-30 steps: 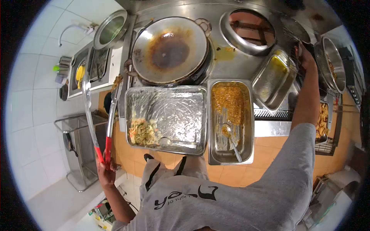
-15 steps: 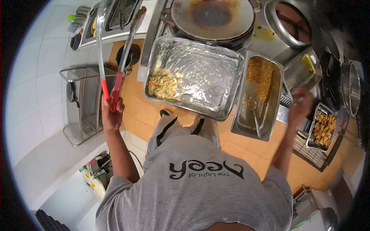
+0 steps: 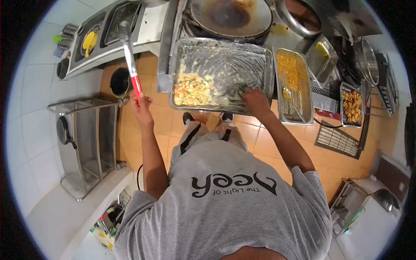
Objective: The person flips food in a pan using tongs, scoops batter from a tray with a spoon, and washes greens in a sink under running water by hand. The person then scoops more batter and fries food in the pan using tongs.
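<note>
My left hand (image 3: 142, 109) is closed around the red handles of metal tongs (image 3: 130, 58), which point up and away, their arms together. My right hand (image 3: 256, 103) is over the near right part of a large metal tray (image 3: 173, 69), its fingertips blurred against a dark patch; whether they hold anything cannot be made out. A chopped, colourful food mix (image 3: 193, 90) lies in the tray's near left corner. Right beside it stands a narrow metal pan (image 3: 309, 104) with orange-brown sauce (image 3: 289, 71) and a spoon (image 3: 298, 113).
Behind the tray is a large wok (image 3: 260, 26). An oily metal pan (image 3: 321, 58) and a small tray of browned pieces (image 3: 352, 106) are at the right. Sinks and a yellow ladle (image 3: 89, 41) are at the upper left, above a metal rack (image 3: 86, 143).
My right hand has come from the far right to the large tray. The tongs, spread before, are now together and tilted left. The whole view has shifted.
</note>
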Demonstrator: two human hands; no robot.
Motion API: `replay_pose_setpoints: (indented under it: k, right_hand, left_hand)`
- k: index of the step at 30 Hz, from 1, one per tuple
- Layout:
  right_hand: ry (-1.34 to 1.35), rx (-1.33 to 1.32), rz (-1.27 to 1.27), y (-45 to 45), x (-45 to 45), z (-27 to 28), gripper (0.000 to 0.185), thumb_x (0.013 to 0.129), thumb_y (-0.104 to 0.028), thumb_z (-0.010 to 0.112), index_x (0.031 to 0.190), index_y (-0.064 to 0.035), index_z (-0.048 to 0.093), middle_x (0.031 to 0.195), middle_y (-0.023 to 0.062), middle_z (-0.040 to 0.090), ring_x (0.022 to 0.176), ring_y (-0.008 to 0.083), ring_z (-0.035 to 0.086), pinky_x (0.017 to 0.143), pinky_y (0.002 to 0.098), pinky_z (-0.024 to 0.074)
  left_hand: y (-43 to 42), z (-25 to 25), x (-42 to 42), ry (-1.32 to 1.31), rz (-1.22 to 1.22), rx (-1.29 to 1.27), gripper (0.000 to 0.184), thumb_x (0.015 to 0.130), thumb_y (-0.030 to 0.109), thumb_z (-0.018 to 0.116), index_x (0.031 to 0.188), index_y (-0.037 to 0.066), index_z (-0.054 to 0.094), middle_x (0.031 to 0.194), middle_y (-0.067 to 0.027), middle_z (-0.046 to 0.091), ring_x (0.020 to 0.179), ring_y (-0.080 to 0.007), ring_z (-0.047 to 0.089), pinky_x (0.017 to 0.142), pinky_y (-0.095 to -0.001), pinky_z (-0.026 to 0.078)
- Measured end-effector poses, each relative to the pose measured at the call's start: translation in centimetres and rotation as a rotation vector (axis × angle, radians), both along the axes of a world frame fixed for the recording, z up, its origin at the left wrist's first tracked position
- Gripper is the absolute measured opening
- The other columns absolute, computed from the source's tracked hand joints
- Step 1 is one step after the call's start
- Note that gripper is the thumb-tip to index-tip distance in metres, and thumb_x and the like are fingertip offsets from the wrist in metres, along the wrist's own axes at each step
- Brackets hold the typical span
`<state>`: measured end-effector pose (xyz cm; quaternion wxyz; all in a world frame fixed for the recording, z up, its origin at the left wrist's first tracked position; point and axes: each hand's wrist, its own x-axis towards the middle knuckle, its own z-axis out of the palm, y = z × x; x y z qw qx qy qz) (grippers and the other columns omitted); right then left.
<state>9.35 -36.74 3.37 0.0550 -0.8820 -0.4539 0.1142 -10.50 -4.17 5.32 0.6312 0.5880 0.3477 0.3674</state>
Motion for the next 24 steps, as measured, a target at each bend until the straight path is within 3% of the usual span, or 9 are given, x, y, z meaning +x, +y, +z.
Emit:
replay_pose_setpoints:
  k: [2,5,6,9,12,15,18,21,24]
  right_hand:
    - [0.018,-0.057,-0.021,0.0,-0.3,-0.8,0.012,0.068,-0.019,0.067,0.075,-0.0109,0.061,0.088,0.0071,0.052,0.09,0.0285,0.051,0.075,0.0388,0.0468]
    - [-0.024,-0.129,0.046,0.9,-1.0,1.2,0.011,0.073,-0.015,0.059,0.08,-0.0076,0.062,0.089,0.0092,0.055,0.092,0.029,0.052,0.079,0.0382,0.0444]
    - [0.114,-0.066,-0.02,0.9,-1.1,1.4,0.01,0.072,-0.014,0.06,0.079,-0.0077,0.062,0.086,0.0099,0.056,0.088,0.0289,0.054,0.077,0.0385,0.0442]
    - [0.073,-0.141,-0.011,1.1,-1.5,1.1,0.01,0.072,-0.013,0.059,0.079,-0.0068,0.062,0.084,0.0117,0.056,0.085,0.0301,0.054,0.076,0.0388,0.0447]
    - [0.066,-0.168,-0.026,1.8,-1.1,1.3,0.007,0.072,-0.01,0.057,0.075,-0.0052,0.06,0.084,0.0127,0.057,0.086,0.0314,0.054,0.075,0.0386,0.0467]
    - [-0.007,-0.235,0.029,2.6,-1.4,3.5,0.01,0.075,-0.009,0.053,0.083,-0.0043,0.057,0.089,0.0117,0.057,0.088,0.0303,0.054,0.073,0.0386,0.049]
    - [-0.112,-0.217,0.09,1.7,-0.6,3.0,0.018,0.08,-0.008,0.046,0.097,-0.0023,0.049,0.095,0.0144,0.055,0.088,0.0328,0.055,0.072,0.0405,0.0483]
    - [0.116,-0.052,-0.125,3.0,-0.8,6.0,0.015,0.081,-0.007,0.044,0.095,-0.0017,0.044,0.094,0.0185,0.054,0.086,0.0377,0.055,0.071,0.0438,0.0469]
    - [0.084,0.114,-0.291,4.0,-0.8,3.5,0.008,0.082,-0.006,0.043,0.09,-0.0025,0.043,0.089,0.0211,0.054,0.083,0.041,0.053,0.067,0.0469,0.0423]
  left_hand:
    - [2.5,-2.2,-1.5,0.065,-0.091,0.121,0.016,0.088,0.018,0.053,0.08,0.005,0.047,0.082,-0.0062,0.053,0.061,-0.0084,0.048,0.058,-0.0225,0.042]
    - [3.8,-0.7,-1.2,0.144,-0.166,0.408,0.015,0.087,0.013,0.054,0.078,0.002,0.048,0.098,-0.0088,0.053,0.063,-0.0081,0.048,0.057,-0.0216,0.042]
    - [4.9,-1.6,-1.1,0.098,-0.223,0.255,0.013,0.086,0.011,0.054,0.08,0.0,0.048,0.11,-0.0108,0.05,0.064,-0.0084,0.048,0.056,-0.0216,0.042]
    - [7.0,-3.3,-0.9,0.149,-0.321,0.256,0.017,0.088,0.018,0.053,0.081,0.004,0.048,0.092,-0.0059,0.049,0.065,-0.0086,0.048,0.061,-0.023,0.044]
    - [7.9,-4.2,-0.4,0.149,-0.364,0.363,0.016,0.088,0.017,0.053,0.081,0.003,0.048,0.092,-0.006,0.05,0.066,-0.0088,0.05,0.061,-0.0227,0.045]
    - [7.0,-2.9,0.0,0.072,-0.375,0.344,0.016,0.088,0.017,0.052,0.085,0.001,0.048,0.097,-0.0072,0.05,0.066,-0.0091,0.051,0.061,-0.023,0.045]
    - [5.6,-4.0,-0.1,-0.006,-0.367,0.121,0.018,0.089,0.017,0.051,0.091,0.0,0.046,0.107,-0.0099,0.048,0.069,-0.0102,0.053,0.064,-0.0246,0.047]
    - [2.4,-3.7,-0.2,-0.08,-0.263,0.151,0.014,0.089,0.011,0.047,0.088,-0.003,0.048,0.119,-0.0136,0.042,0.073,-0.0109,0.055,0.063,-0.0238,0.048]
    - [-0.4,-4.7,-0.3,-0.081,-0.192,0.016,0.014,0.09,0.011,0.046,0.089,-0.003,0.048,0.123,-0.0148,0.038,0.081,-0.013,0.054,0.069,-0.0255,0.048]
